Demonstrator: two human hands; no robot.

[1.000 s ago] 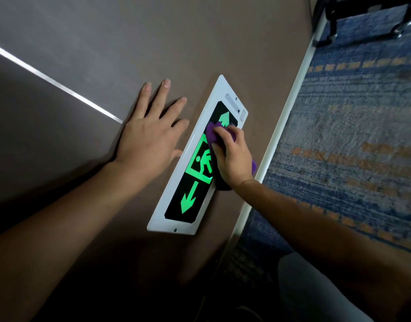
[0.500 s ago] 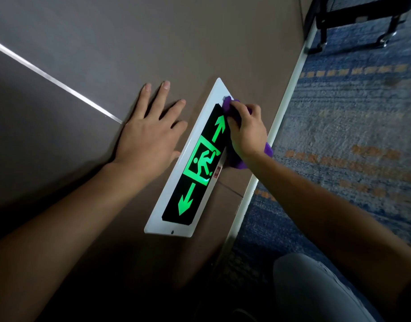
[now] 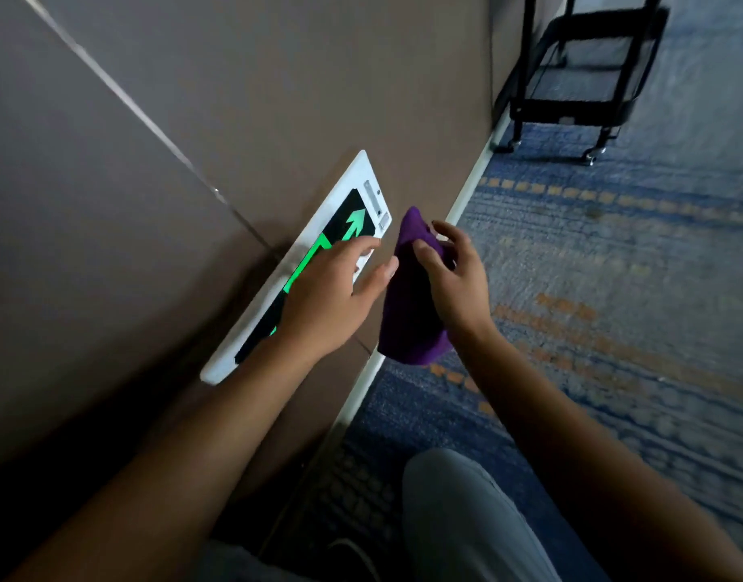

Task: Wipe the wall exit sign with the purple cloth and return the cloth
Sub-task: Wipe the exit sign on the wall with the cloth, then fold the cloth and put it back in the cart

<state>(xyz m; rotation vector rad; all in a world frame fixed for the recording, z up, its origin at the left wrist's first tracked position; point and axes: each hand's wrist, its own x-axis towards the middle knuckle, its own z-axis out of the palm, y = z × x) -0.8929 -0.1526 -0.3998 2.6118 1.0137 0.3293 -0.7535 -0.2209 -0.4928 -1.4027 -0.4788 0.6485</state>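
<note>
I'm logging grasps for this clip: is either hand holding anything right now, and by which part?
The right hand pinches the purple cloth near its upper end; the rest hangs loose. The left hand holds nothing.

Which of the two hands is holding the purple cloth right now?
The right hand grips the purple cloth, held off the white-framed green exit sign. The left hand is open and empty, in front of the sign.

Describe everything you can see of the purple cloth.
The cloth is deep purple, soft and plain, like microfibre. It hangs bunched and draped, off the sign, in front of the wall's base. The right hand pinches its upper part; the left hand's thumb seems to touch its edge.
</note>
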